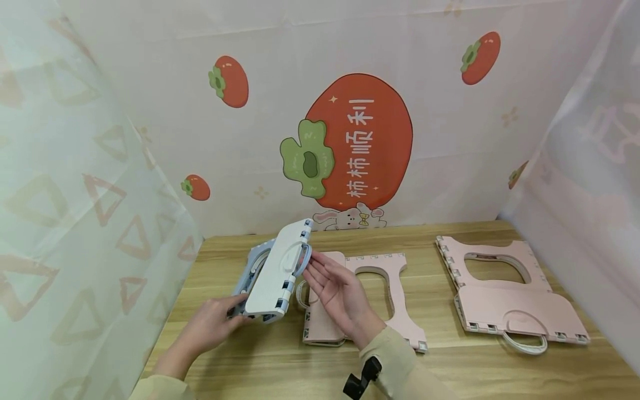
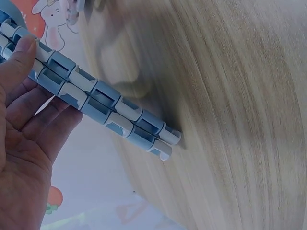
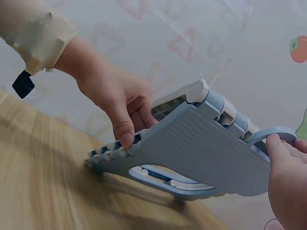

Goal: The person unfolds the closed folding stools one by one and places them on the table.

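Observation:
A blue-and-white folding stool (image 1: 270, 275), partly folded, is held tilted above the left part of the table. My left hand (image 1: 212, 322) grips its near end, thumb on the hinged edge and fingers beneath, as the left wrist view shows on the stool's blue and white hinges (image 2: 96, 96). On the stool's right side is a blue carrying handle (image 1: 304, 261). My right hand (image 1: 342, 294) touches this handle with extended fingers, its palm turned up. In the right wrist view, the blue underside (image 3: 211, 143) has an oval opening.
A pink folding stool (image 1: 325, 316) lies partly unfolded on the wooden table (image 1: 260, 366) beneath my right hand. Another pink stool (image 1: 530, 311) lies at the right, its handle toward me. Printed cloth walls (image 1: 250, 166) enclose the table at the back and both sides.

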The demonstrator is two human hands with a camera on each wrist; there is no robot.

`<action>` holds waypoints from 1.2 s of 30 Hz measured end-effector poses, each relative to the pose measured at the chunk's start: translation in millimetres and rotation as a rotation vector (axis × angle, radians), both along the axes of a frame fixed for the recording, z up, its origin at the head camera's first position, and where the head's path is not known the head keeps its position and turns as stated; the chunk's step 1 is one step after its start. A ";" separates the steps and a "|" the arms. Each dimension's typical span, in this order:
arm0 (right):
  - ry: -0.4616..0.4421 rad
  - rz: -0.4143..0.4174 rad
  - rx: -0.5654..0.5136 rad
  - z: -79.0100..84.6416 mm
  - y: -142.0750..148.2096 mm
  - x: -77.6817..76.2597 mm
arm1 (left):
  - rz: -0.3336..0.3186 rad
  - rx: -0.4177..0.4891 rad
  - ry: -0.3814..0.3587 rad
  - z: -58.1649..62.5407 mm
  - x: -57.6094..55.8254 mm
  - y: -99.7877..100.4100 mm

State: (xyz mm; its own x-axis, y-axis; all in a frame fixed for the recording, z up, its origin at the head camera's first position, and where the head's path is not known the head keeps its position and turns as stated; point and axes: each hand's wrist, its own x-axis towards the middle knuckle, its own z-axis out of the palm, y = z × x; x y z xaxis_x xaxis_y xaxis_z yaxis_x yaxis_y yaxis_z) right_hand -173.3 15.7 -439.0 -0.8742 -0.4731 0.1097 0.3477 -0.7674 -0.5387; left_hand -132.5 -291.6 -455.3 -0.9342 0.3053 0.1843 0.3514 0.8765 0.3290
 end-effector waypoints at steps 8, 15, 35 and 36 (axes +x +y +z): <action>0.029 0.012 -0.002 7.1 0.7 -1.1 | 0.039 0.022 -0.062 1.3 -0.2 4.6; 0.046 0.012 -0.007 12.5 -0.9 -1.2 | 0.064 0.073 -0.117 2.6 0.7 6.4; 0.060 0.023 0.001 15.8 -3.9 -2.4 | 0.077 0.111 -0.118 2.9 0.5 5.9; 0.061 0.023 0.002 16.1 -4.1 -2.5 | 0.078 0.111 -0.115 2.7 0.5 6.1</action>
